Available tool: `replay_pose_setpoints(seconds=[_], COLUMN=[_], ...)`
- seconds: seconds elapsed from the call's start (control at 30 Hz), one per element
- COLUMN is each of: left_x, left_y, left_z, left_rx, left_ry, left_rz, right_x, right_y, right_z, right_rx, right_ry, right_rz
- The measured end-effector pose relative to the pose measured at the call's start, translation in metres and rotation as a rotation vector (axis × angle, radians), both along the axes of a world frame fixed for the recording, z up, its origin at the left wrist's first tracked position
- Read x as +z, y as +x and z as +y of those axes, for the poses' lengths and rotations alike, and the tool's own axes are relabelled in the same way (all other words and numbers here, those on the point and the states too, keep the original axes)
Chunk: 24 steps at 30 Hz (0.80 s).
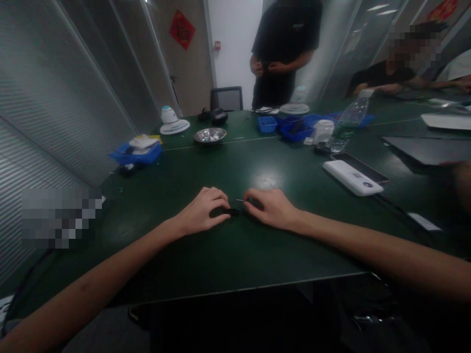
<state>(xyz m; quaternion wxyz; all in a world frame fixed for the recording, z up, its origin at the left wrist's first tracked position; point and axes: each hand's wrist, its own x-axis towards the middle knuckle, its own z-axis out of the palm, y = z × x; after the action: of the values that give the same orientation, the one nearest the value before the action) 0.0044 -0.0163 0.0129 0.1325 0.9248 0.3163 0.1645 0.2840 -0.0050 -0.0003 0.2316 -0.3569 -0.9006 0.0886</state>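
Both of my hands rest on the dark green table (221, 255), close together near its middle. My left hand (204, 211) is curled, its fingertips pinching a small black part (231, 212) that lies between the two hands. My right hand (270, 208) is also closed; a thin metal pin or tool tip (240, 200) sticks out from its fingers toward the left hand. What exactly the right hand grips is too small and dark to name.
A white power bank (352, 178) and a phone (358, 166) lie to the right. Farther back stand a metal bowl (210, 135), blue trays (137, 153) (296, 128), a small white fan (172, 122) and a water bottle (348, 122). One person stands at the far end; another sits at right.
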Motion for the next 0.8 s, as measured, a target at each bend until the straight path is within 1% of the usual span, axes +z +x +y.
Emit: replay_pose_setpoints(seconds=[0.07,0.17,0.27,0.37,0.5,0.6,0.67,0.73,0.8], left_x=[-0.001,-0.005,-0.008,-0.011,-0.015,-0.018,-0.020,-0.021,-0.022], left_y=[-0.007,-0.023,-0.046,-0.080,-0.142,-0.188,-0.213,-0.232,-0.244], left_z=[0.006,0.021,0.040,0.062,0.086,0.094,0.096,0.098,0.101], left_rx=[-0.003,-0.007,0.051,0.193,0.425,0.591,0.685,0.747,0.797], left_ry=[-0.023,-0.104,-0.155,-0.140,-0.096,-0.059,-0.043,-0.058,-0.103], left_rz=[-0.012,-0.076,-0.118,-0.126,-0.119,-0.122,-0.117,-0.110,-0.100], right_x=[0.000,0.002,0.003,0.002,0.003,0.004,0.005,0.004,0.003], right_y=[0.000,0.001,0.001,0.001,0.002,0.002,0.002,0.002,0.002], right_z=[0.000,-0.001,-0.001,-0.001,-0.001,-0.001,-0.001,-0.001,0.000], right_rx=[0.009,0.020,0.021,0.027,0.035,0.042,0.043,0.042,0.038], right_ry=[-0.007,-0.023,-0.039,-0.047,-0.051,-0.056,-0.061,-0.068,-0.061], right_rz=[0.005,0.004,-0.005,-0.004,0.001,-0.002,-0.002,-0.001,-0.002])
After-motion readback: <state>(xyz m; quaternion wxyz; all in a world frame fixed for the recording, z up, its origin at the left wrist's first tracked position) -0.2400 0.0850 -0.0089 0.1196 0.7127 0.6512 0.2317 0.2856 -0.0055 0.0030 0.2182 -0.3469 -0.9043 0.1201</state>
